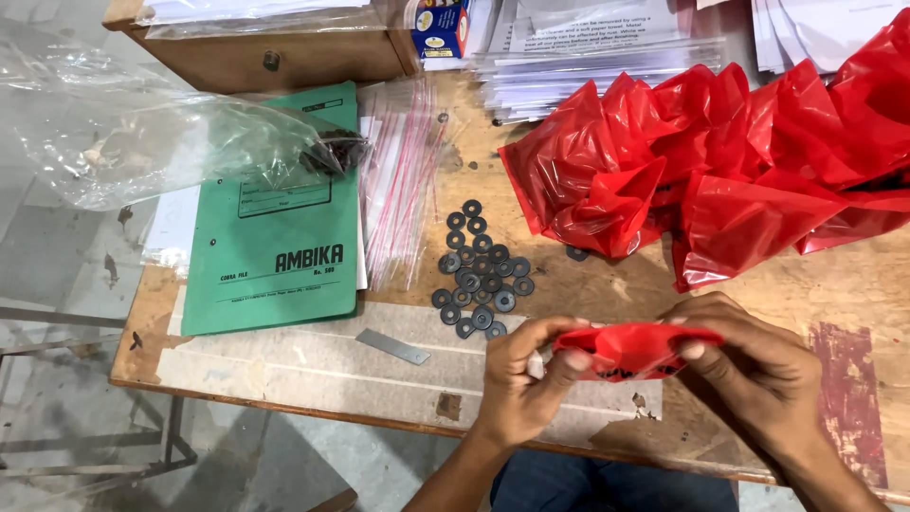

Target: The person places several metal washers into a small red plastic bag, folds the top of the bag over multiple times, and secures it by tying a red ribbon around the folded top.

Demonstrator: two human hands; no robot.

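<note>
Both hands hold one small red plastic bag (pixel 633 349) just above the near edge of the wooden table (pixel 834 284). My left hand (pixel 526 374) pinches its left end, with something small and white between the fingers. My right hand (pixel 758 365) grips its right end. A heap of several dark round washers (pixel 482 270) lies on the table a little beyond my left hand. A big pile of red plastic bags (pixel 720 161) fills the far right.
A green file folder (pixel 275 218) lies at the left beside a stack of small clear zip bags (pixel 403 171). A large clear plastic bag (pixel 142 123) hangs over the left edge. A thin metal strip (pixel 392 347) lies near the front. Paper stacks (pixel 588 57) and a wooden box (pixel 284 47) stand at the back.
</note>
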